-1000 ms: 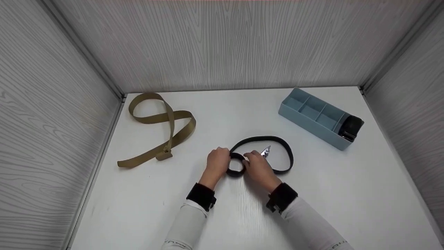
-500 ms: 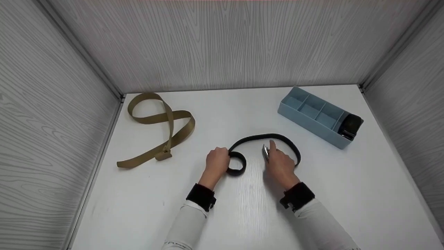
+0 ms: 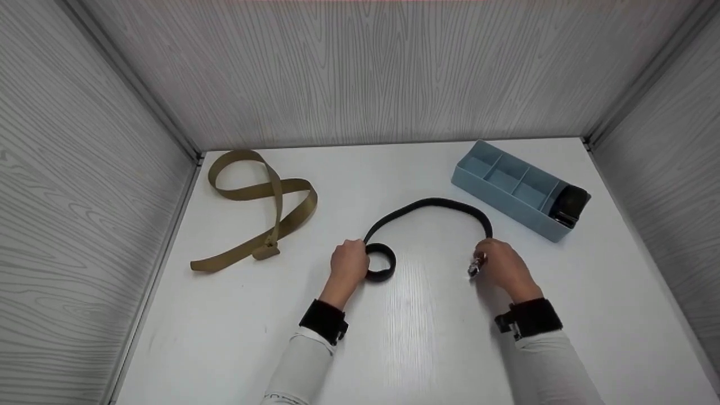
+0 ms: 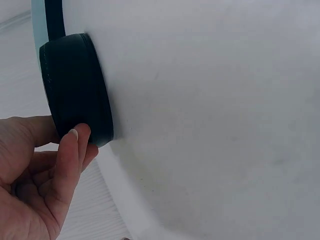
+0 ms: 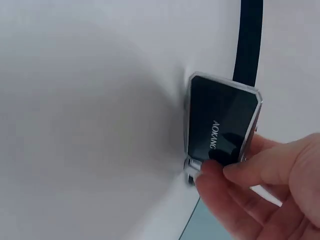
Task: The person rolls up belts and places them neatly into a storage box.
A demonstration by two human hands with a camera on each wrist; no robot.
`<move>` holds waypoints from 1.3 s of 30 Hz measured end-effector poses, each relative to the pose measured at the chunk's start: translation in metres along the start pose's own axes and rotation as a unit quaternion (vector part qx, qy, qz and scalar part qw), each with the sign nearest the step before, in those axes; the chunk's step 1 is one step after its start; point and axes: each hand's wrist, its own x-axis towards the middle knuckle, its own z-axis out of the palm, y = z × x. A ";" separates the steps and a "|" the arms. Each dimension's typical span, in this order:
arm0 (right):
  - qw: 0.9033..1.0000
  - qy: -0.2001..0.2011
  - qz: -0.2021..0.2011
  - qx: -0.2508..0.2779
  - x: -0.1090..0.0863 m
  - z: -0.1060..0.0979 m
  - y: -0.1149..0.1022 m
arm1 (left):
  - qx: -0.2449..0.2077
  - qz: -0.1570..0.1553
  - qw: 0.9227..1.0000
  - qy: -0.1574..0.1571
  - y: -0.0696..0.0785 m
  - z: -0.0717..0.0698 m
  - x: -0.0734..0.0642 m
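A black belt (image 3: 433, 202) arches across the white table between both hands in the head view. Its left part is a small round coil (image 3: 392, 261). My left hand (image 3: 347, 264) pinches the left side of this coil; the left wrist view shows thumb and fingers on the coil's lower edge (image 4: 75, 85). At the belt's other end is a silver-rimmed plate buckle (image 5: 220, 115) with a black lettered face, standing on edge. My right hand (image 3: 503, 267) grips this buckle end, thumb and fingers at the buckle's lower edge in the right wrist view.
A tan webbing belt (image 3: 298, 214) lies loosely looped at the left. At the back right stands a blue divided box (image 3: 506, 205), with a black rolled item (image 3: 571, 203) in its right-end compartment. Grey wood-grain panels (image 3: 360, 73) enclose the table's back and sides.
My right hand has moved right, away from the coil, taking the buckle along. The belt's loop has opened into a wide arch. My left hand has stayed at the coil, shifting slightly left.
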 end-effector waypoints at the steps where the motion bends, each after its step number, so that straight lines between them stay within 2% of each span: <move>1: 1.000 -0.005 0.001 0.005 0.000 -0.003 0.003 | 0.000 0.000 1.000 0.001 0.000 0.000 0.000; 4: 0.999 -0.028 0.014 0.012 -0.002 -0.009 0.006 | -0.008 0.007 1.000 0.005 0.000 0.001 -0.001; 7: 0.998 -0.038 0.040 -0.004 -0.004 -0.013 -0.002 | -0.012 0.013 1.000 0.011 0.000 0.001 -0.002; 11: 0.997 0.005 0.070 -0.040 -0.004 -0.015 -0.027 | -0.012 0.011 1.000 0.024 0.001 0.003 -0.003; 14: 0.997 0.035 0.066 -0.031 0.000 -0.007 -0.056 | -0.016 0.008 0.999 0.032 0.003 0.004 -0.004; 16: 0.998 0.028 0.052 -0.004 0.004 0.004 -0.077 | -0.023 0.006 0.999 0.034 0.005 0.004 -0.005; 19: 0.995 -0.030 0.042 0.083 0.011 0.027 -0.104 | -0.036 0.000 0.999 0.037 0.007 0.004 -0.007; 22: 0.975 -0.088 0.074 0.192 0.019 0.053 -0.123 | -0.048 -0.010 0.998 0.038 0.009 0.004 -0.007; 24: 0.961 -0.100 0.101 0.238 0.024 0.068 -0.132 | -0.051 -0.016 0.998 0.035 0.010 0.004 -0.007; 25: 0.958 -0.094 0.108 0.248 0.027 0.074 -0.134 | -0.053 -0.017 0.998 0.033 0.010 0.004 -0.007; 28: 0.963 -0.058 0.109 0.239 0.034 0.088 -0.138 | -0.055 -0.016 0.998 0.024 0.010 0.003 -0.006; 31: 0.962 -0.036 0.115 0.245 0.039 0.095 -0.134 | -0.044 -0.010 0.999 0.014 0.011 0.002 -0.006; 35: 0.954 -0.039 0.128 0.270 0.045 0.095 -0.128 | -0.019 -0.006 1.000 0.001 0.011 0.000 -0.005; 39: 0.952 -0.047 0.130 0.274 0.049 0.091 -0.126 | -0.017 -0.001 1.000 -0.007 0.009 -0.002 -0.003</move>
